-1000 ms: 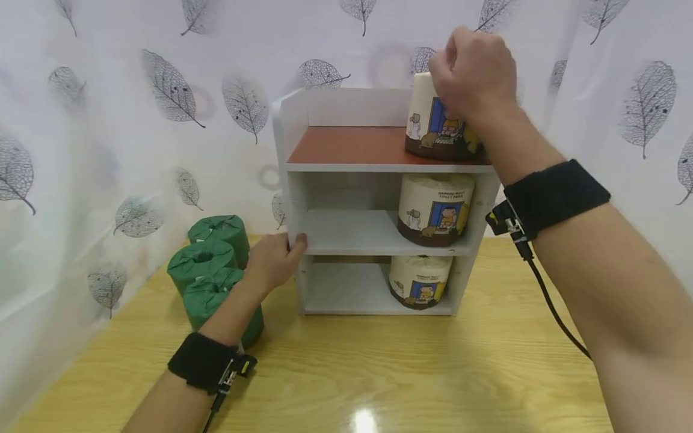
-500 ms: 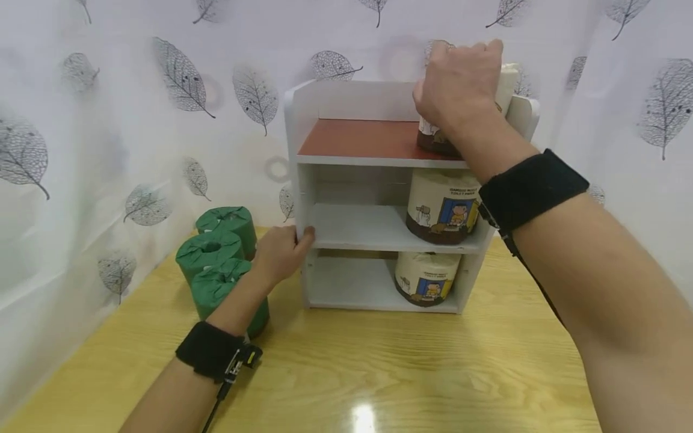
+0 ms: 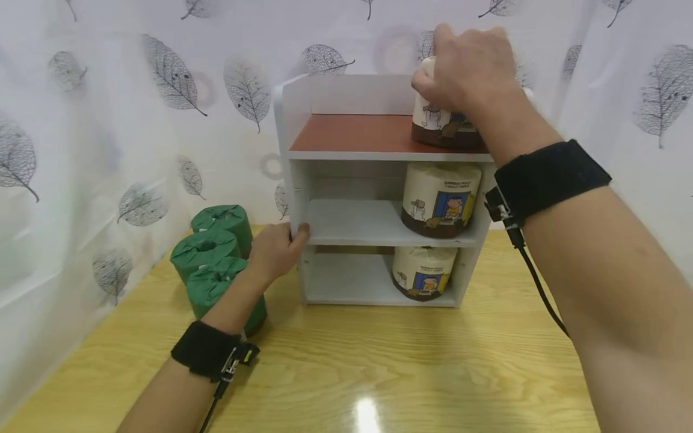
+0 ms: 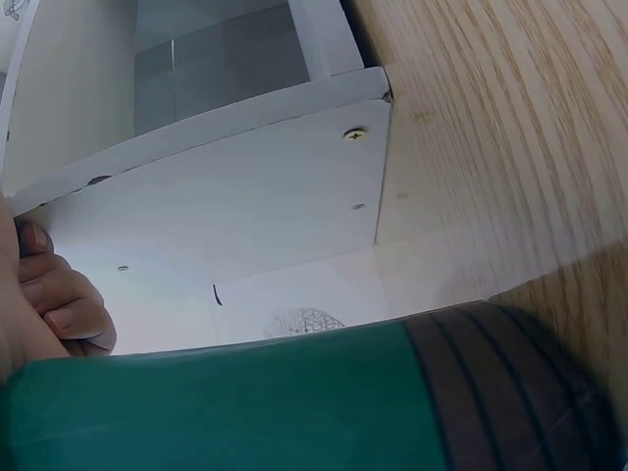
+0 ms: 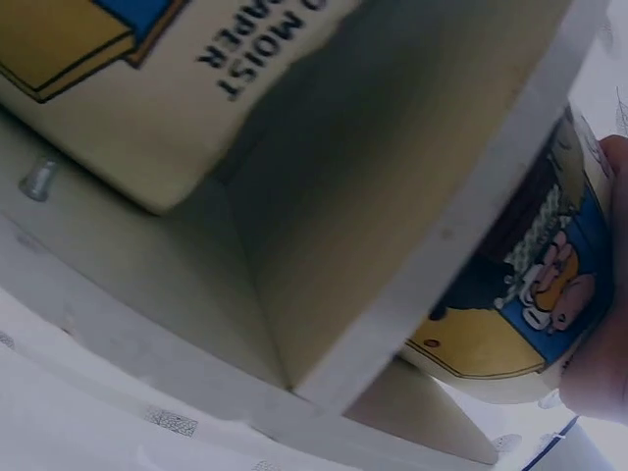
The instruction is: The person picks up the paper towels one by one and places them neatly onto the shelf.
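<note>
A small white three-tier shelf with a red-brown top board stands on the table. My right hand grips a cream toilet paper roll with a brown base from above, at the right end of the top tier. In the right wrist view, this roll sits over the board edge, beside the hand. Matching rolls occupy the right side of the middle tier and bottom tier. My left hand holds the shelf's left side panel, thumb in front; its curled fingers show behind the panel.
Three green-wrapped rolls stand in a row on the wooden table, left of the shelf and close to my left forearm. A white curtain with leaf prints hangs behind. Cables trail from both wrist cameras.
The right hand first shifts over the top roll's front, then back up a little. The roll has turned, its printed picture now farther right. My left hand keeps its hold on the panel.
</note>
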Tool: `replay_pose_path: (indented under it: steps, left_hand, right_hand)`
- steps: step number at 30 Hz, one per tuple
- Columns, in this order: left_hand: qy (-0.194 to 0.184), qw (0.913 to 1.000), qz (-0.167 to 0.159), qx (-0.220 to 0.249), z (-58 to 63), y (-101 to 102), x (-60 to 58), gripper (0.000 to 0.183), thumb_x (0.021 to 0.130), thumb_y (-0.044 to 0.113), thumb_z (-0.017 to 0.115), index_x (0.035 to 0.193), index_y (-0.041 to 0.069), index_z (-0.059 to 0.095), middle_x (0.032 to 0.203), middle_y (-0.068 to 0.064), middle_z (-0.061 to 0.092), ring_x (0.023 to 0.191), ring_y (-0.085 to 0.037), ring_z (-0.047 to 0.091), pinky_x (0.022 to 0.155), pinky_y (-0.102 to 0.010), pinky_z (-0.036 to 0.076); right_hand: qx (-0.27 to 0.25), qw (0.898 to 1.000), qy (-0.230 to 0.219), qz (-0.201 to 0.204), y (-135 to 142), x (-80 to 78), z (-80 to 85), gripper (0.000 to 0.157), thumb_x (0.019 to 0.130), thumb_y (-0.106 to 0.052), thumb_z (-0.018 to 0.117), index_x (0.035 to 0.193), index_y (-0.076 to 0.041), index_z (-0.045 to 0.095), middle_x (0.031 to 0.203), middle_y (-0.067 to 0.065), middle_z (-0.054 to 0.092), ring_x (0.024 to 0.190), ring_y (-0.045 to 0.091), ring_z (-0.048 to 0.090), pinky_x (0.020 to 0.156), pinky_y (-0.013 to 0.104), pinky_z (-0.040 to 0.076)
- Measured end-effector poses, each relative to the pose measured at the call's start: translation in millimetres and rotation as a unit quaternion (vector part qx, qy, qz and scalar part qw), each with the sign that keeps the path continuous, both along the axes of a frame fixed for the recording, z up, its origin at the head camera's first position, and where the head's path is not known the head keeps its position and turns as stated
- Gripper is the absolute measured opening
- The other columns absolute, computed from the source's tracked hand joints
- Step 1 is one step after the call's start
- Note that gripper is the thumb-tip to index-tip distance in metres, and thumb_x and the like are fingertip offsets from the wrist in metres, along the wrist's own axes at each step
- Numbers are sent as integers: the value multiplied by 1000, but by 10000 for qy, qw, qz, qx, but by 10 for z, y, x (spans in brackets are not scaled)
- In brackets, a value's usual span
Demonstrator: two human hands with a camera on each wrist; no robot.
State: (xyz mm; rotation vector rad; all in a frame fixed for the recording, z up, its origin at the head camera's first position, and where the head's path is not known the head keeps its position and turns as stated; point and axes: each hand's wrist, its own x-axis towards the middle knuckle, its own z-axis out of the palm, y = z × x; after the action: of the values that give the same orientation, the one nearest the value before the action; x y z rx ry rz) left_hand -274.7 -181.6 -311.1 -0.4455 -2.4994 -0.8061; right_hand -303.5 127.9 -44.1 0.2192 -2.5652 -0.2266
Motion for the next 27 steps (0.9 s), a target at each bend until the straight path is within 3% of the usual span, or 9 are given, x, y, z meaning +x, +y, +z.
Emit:
replay_pose_path:
  steps: [5,17,27]
  left_hand:
    - [14,10000,14,-60,0,-3,-9,52,102,39,40,57,15,38,46,6,35,40,-10,30,38,-28,23]
    - [36,9999,21,-112,-17,2,-19,51,102,39,39,57,15,38,46,6,35,40,-9,29,37,-26,22]
    - [-17,9999,41,-97,2,-7,-3,51,101,39,39,57,15,38,46,5,37,40,-12,32,38,-27,23]
  right_hand:
    - [114,9989,-450,-93,-16,30,95,65,95,-43,29,137,6,34,106,29,52,89,41,53,78,52,46]
    - [-392,9869,-1562,79,2,20,234,83,94,-58,37,148,4,25,126,32,45,110,45,47,96,58,43]
    - [36,9896,-1431,-100,-45,22,199,79,94,-53,34,148,3,20,121,33,45,103,46,49,93,58,43]
